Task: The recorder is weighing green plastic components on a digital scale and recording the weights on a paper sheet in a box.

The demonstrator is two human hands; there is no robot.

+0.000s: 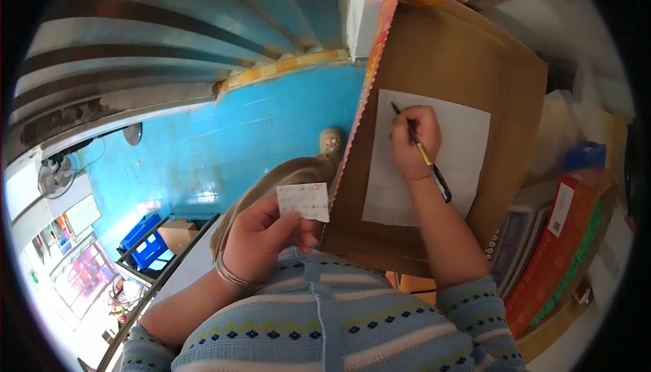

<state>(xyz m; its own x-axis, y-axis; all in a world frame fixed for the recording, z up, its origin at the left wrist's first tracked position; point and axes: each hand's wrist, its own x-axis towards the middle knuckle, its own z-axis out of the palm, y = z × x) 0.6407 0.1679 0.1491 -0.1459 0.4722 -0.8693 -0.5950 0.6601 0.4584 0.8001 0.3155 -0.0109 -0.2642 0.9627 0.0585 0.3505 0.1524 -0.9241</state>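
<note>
Between the thumb and fingers of my left hand (264,237) is a small white paper note (303,201) bearing handwriting, held just left of a shallow cardboard box (452,51). Inside that box lies a white sheet of paper (457,140), with faint marks near its upper left corner. My right hand (418,140) rests on the sheet and grips a black and yellow pen (426,157). The pen's tip points at the sheet's upper left part; whether it touches the paper I cannot tell.
A red box (539,250), spiral-bound books (508,240) and a blue box (586,156) are to the right. Below at left is a blue tiled floor (229,128), with a fan (57,176) and a blue crate (145,242) farther off. My shoe (331,141) shows beside the cardboard box.
</note>
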